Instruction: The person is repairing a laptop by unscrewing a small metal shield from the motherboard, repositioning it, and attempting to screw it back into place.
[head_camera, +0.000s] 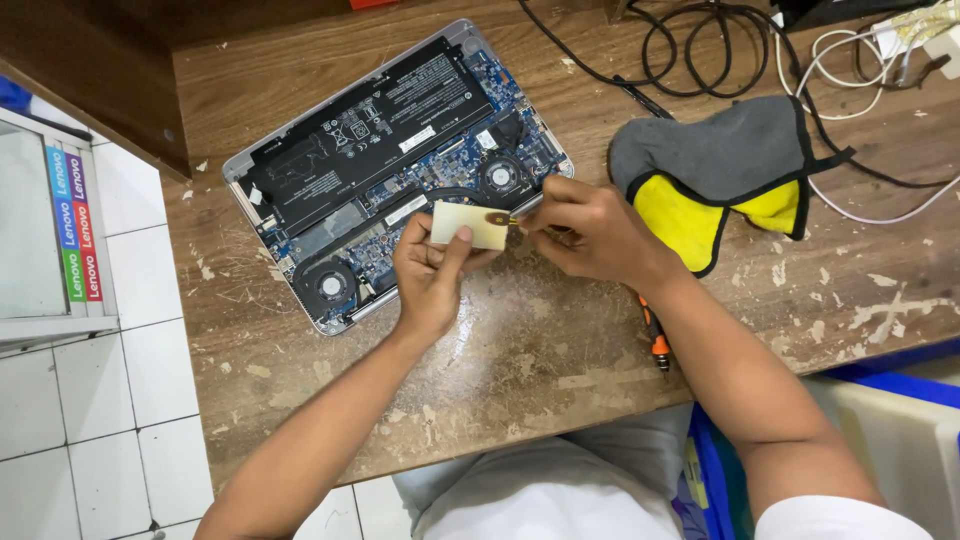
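An opened laptop (400, 170) lies bottom-up on the worn wooden table (540, 350), showing its black battery, blue board and two round fans. Just in front of it my left hand (428, 275) pinches a small cream-coloured card or pad (468, 224) between thumb and fingers. My right hand (590, 232) meets it from the right, its fingertips pinched on a small brown piece (497, 216) at the card's right edge. Both hands hover over the laptop's near edge.
A grey and yellow cloth (715, 175) lies right of my hands. Black and white cables (720, 45) coil at the back right. An orange-handled screwdriver (655, 335) rests under my right forearm. White floor tiles (90, 400) and a glass cabinet lie left; a blue bin (900, 430) is at right.
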